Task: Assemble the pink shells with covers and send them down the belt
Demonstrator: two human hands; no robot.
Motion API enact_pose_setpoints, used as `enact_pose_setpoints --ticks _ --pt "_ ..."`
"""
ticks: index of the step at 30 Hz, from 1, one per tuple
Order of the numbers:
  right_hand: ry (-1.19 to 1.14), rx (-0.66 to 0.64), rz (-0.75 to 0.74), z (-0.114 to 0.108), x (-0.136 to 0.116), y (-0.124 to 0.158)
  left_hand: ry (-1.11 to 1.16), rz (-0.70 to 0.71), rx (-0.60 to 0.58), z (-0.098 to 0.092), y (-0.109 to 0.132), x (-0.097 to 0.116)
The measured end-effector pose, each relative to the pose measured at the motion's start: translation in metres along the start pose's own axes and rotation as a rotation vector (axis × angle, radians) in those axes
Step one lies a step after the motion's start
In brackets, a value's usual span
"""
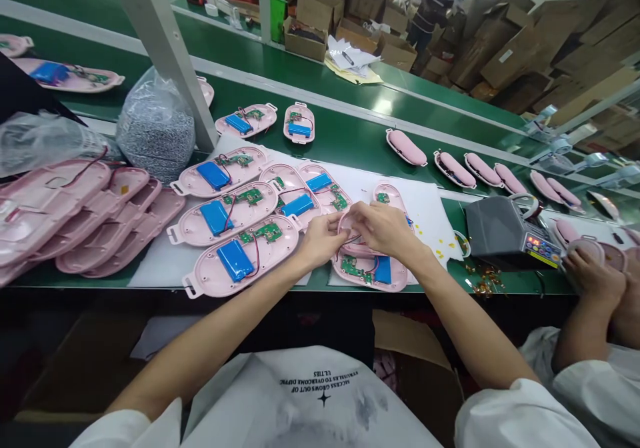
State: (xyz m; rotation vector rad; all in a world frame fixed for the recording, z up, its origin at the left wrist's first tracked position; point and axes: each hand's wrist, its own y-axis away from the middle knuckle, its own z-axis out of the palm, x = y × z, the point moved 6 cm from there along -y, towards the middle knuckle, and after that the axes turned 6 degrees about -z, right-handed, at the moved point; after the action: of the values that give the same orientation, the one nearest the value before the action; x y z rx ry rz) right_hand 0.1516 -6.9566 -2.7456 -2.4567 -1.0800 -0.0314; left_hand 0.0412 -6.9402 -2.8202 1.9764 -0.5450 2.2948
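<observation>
My left hand [323, 238] and my right hand [383, 227] meet over the white sheet [165, 261], both closed on the edges of a pink plastic shell [346, 225]. Fingers cover most of that shell. Just beneath it lies an open pink housing [400, 280] with a green circuit board and a blue battery. Behind my right hand another pink housing [390, 195] shows a small board. To the left of my hands, several open housings [280, 245] lie side by side, each with a blue battery [235, 260], a green board and thin wires.
Stacked pink shells [90, 221] and a bag of small metal parts [157, 125] stand at left, near a slanted post [165, 55]. A grey machine [505, 231] with a lit display sits right, beside a co-worker's hands [597, 271]. Closed pink units [406, 147] line the green bench.
</observation>
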Motion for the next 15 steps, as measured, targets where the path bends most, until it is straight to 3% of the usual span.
enact_pose_setpoints --ticks 4,9,12,15 --pt "-0.031 0.215 0.253 -0.016 0.028 0.010 0.009 -0.024 0.048 -0.003 0.004 -0.004" --pt "-0.464 0.181 0.303 -0.005 0.057 0.025 -0.204 0.079 0.105 -0.008 0.006 0.004" --pt "-0.509 0.278 0.295 -0.012 0.053 0.036 -0.439 0.177 0.025 -0.002 0.010 0.018" --pt "-0.425 0.243 0.234 -0.024 0.024 0.061 -0.572 0.241 -0.110 0.005 0.023 0.030"
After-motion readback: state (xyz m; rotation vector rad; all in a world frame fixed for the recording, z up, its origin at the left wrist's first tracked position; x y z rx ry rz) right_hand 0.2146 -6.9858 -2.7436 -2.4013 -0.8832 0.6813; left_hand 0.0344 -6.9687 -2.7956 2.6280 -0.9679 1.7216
